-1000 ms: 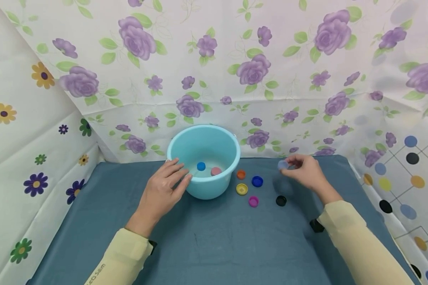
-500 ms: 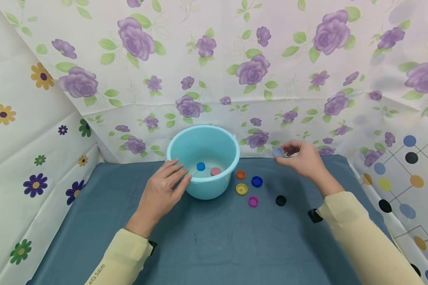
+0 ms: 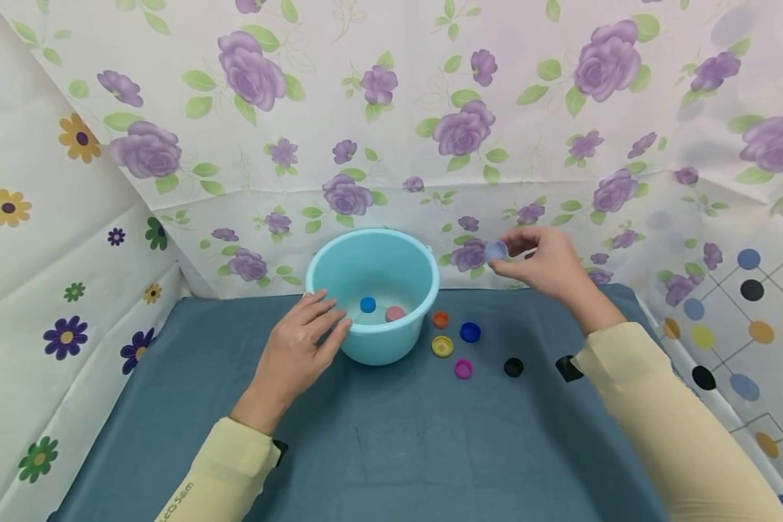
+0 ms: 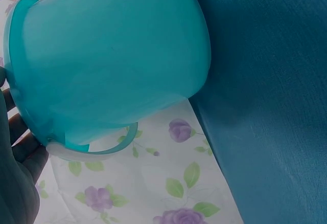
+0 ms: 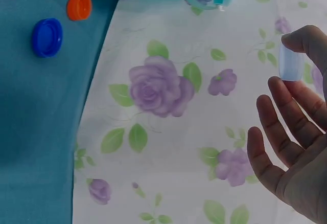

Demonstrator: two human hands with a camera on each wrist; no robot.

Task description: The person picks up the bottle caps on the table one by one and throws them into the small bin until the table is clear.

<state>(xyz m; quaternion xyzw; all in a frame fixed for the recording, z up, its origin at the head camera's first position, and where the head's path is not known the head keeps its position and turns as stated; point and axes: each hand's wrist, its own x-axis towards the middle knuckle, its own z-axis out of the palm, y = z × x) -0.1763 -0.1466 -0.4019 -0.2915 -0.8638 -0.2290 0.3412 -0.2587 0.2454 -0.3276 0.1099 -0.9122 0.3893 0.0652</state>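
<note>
My right hand (image 3: pixel 547 267) pinches a pale translucent bottle cap (image 3: pixel 496 251) between thumb and fingers, held up to the right of the light-blue bucket (image 3: pixel 378 344). In the right wrist view the same cap (image 5: pixel 290 63) shows edge-on, with the other fingers spread. On the bucket's near left rim my left hand (image 3: pixel 300 351) rests with loosely extended fingers (image 4: pixel 18 132). Inside the bucket lie a blue cap (image 3: pixel 368 304) and a pink cap (image 3: pixel 394 314).
Right of the bucket, on the blue cloth (image 3: pixel 391 449), lie an orange cap (image 3: pixel 440 320), a yellow cap (image 3: pixel 442 346), a dark blue cap (image 3: pixel 470 333), a magenta cap (image 3: pixel 463 369) and a black cap (image 3: pixel 513 367). A flowered sheet (image 3: pixel 404 109) hangs behind.
My right hand has risen and moved a little left with the pale cap in its grip. The left hand and the bucket stay in place.
</note>
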